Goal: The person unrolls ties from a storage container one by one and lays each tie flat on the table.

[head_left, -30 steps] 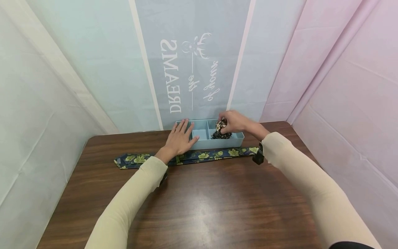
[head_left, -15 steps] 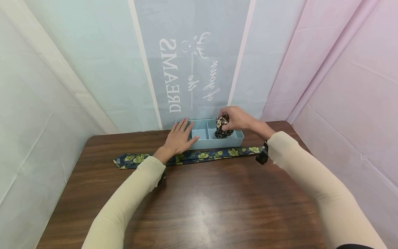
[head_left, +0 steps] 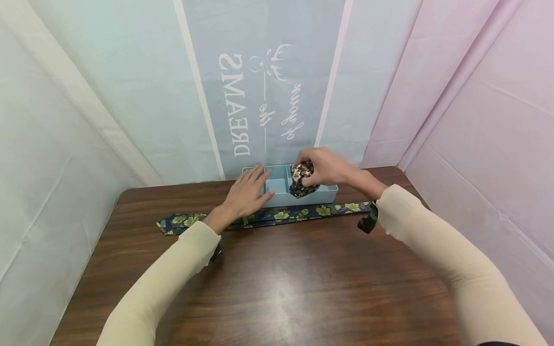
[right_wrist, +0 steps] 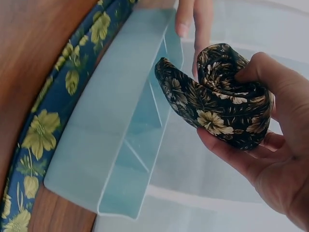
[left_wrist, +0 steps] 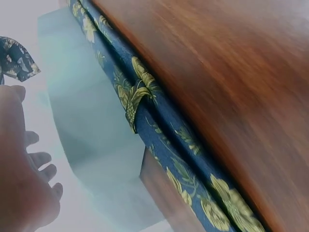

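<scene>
In the head view my right hand [head_left: 329,166] grips a rolled-up black necktie [head_left: 302,179] with cream and gold flowers. Thumb and fingers pinch the roll from its sides in the right wrist view, and one end of the black necktie [right_wrist: 212,108] sticks out. The roll is above the pale blue divided box [head_left: 283,199], near its middle divider. My left hand [head_left: 243,193] lies over the box's left end with fingers spread and holds nothing; whether it touches the rim is unclear. A navy necktie [head_left: 281,215] with yellow-green flowers lies lengthwise in front of the box.
The box stands at the back of a brown wooden table [head_left: 277,278], against a printed cloth backdrop [head_left: 277,110]. Its dividers [right_wrist: 157,104] make several compartments. Cloth walls close in the left and right sides.
My right hand has raised the rolled black necktie out of the box's right part and carried it left. My left hand has shifted slightly left, fingers still spread. The navy necktie stays put.
</scene>
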A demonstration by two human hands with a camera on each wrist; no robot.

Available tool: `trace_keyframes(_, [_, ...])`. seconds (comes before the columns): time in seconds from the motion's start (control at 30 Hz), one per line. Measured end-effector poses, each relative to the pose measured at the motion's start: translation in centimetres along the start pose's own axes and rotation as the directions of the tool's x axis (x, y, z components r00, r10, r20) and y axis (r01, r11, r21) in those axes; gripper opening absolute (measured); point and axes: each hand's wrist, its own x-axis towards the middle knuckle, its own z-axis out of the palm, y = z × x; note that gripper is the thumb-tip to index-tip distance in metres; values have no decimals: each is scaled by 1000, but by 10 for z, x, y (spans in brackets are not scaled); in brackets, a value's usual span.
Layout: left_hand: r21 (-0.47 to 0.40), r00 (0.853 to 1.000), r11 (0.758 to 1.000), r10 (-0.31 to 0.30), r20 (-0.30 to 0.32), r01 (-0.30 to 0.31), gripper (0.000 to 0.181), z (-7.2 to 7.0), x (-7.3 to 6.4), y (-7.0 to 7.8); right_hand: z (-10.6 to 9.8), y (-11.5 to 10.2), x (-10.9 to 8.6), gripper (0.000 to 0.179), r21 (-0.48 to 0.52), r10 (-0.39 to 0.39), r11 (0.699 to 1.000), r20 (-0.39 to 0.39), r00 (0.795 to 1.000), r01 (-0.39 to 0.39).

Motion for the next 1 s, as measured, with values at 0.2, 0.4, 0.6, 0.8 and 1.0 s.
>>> trace_keyframes(0.2, [-1,995,997,78,-66,-78,71,-7,-17,-1,12,-19,-8,39,32,-70,997,35,997,69])
trace_keyframes(0.4, [-17,981,987,159,-111,-162,69,-12,-34,2,30,-30,-19,36,107,-90,991,60,994,83])
trace_keyframes(0.6, [-64,975,978,188,-121,-197,63,-12,-52,6,48,-34,-27,39,115,-119,987,58,991,112])
trace_keyframes(0.8, [-111,973,971,200,-114,-212,59,-4,-67,12,65,-34,-36,41,143,-148,980,58,987,139])
trace_keyframes(1.0, [-165,972,961,207,-106,-223,53,6,-80,20,81,-34,-44,42,187,-154,972,66,986,140])
